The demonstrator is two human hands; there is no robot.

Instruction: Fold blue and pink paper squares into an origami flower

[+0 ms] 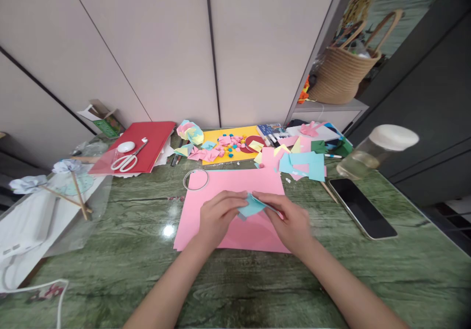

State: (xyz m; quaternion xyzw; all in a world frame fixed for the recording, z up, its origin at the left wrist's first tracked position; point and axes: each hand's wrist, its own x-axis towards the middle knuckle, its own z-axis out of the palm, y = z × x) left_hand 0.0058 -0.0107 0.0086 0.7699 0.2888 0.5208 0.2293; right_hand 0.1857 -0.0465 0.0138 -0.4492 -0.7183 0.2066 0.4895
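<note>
Between my two hands is a small piece of light blue paper [252,206], partly folded, held above the pink paper sheets [235,238]. My left hand [221,215] grips its left side between thumb and fingers. On the other side, my right hand [289,218] pinches the right edge, its fingertips hiding part of the fold. A roll of clear tape or a thin ring [196,188] lies on the upper left corner of the pink sheets.
White scissors [127,161] rest on a red folder [152,145] at left. Colourful paper scraps [303,164] and small pompom-like balls [230,148] cover the back. A phone [362,209] and a white-lidded bottle [368,152] are at right. Wooden sticks [79,196] lie at far left.
</note>
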